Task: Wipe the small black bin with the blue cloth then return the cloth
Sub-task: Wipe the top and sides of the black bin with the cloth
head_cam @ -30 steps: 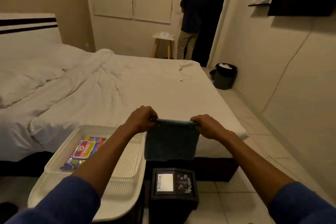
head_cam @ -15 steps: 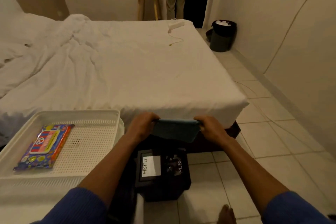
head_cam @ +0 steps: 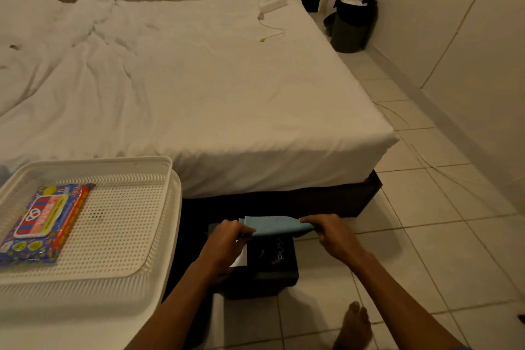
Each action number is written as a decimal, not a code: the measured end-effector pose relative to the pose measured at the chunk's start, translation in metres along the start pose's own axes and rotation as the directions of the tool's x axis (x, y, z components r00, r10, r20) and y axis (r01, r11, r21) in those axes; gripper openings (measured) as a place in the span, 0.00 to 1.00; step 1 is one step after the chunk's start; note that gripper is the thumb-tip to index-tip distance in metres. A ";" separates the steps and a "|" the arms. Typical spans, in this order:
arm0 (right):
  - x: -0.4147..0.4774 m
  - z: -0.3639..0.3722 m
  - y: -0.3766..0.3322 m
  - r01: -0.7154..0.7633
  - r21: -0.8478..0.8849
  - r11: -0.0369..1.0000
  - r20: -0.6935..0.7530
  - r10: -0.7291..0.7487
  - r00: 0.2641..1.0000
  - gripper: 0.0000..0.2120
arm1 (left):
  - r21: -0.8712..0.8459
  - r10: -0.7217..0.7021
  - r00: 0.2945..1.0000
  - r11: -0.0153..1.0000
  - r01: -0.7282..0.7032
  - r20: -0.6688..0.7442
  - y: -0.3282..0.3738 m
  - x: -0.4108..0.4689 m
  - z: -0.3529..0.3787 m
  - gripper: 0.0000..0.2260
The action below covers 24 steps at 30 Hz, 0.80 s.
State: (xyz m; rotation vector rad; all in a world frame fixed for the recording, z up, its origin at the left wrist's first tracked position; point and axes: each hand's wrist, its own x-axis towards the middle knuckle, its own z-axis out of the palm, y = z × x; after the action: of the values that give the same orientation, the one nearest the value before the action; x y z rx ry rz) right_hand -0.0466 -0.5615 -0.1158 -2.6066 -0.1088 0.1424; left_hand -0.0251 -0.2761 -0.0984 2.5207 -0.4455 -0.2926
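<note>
The small black bin (head_cam: 272,264) stands on the tiled floor at the foot of the bed, its lid marked PUSH. The blue cloth (head_cam: 272,224) is stretched flat over the far edge of the lid. My left hand (head_cam: 227,241) pinches the cloth's left end and covers part of the lid. My right hand (head_cam: 329,231) grips the cloth's right end. Whether the cloth touches the lid I cannot tell.
A white perforated tray (head_cam: 122,236) at the left holds a colourful pack of wipes (head_cam: 42,224). The white bed (head_cam: 199,88) fills the middle, a charger with cable (head_cam: 270,8) on it. A larger dark bin (head_cam: 352,25) stands by the far wall. A bare foot (head_cam: 355,324) rests on the floor.
Both hands have lowered the cloth from chest height down onto the bin's top. The hanging cloth now lies flatter. The view has tilted downward.
</note>
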 end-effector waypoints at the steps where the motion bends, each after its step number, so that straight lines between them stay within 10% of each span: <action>1: -0.007 0.005 0.002 0.012 -0.006 1.000 -0.004 -0.012 1.000 0.22 | -0.003 0.006 1.000 1.000 -0.006 0.000 0.000 -0.006 0.003 0.11; 17: -0.087 0.063 0.004 0.009 -0.208 0.978 0.007 -0.007 1.000 0.20 | 0.269 0.295 0.955 0.920 -0.284 -0.004 -0.008 -0.051 0.031 0.20; 24: -0.078 0.083 -0.018 -0.110 -0.002 0.994 -0.070 0.110 0.991 0.27 | 0.301 0.286 0.957 0.909 -0.288 0.051 -0.024 -0.047 0.048 0.11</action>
State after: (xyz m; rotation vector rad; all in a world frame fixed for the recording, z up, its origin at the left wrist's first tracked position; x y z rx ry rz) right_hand -0.1346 -0.5125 -0.1713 -2.6203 0.0597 0.0902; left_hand -0.0768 -0.2632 -0.1458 2.7009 -0.9169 -0.1226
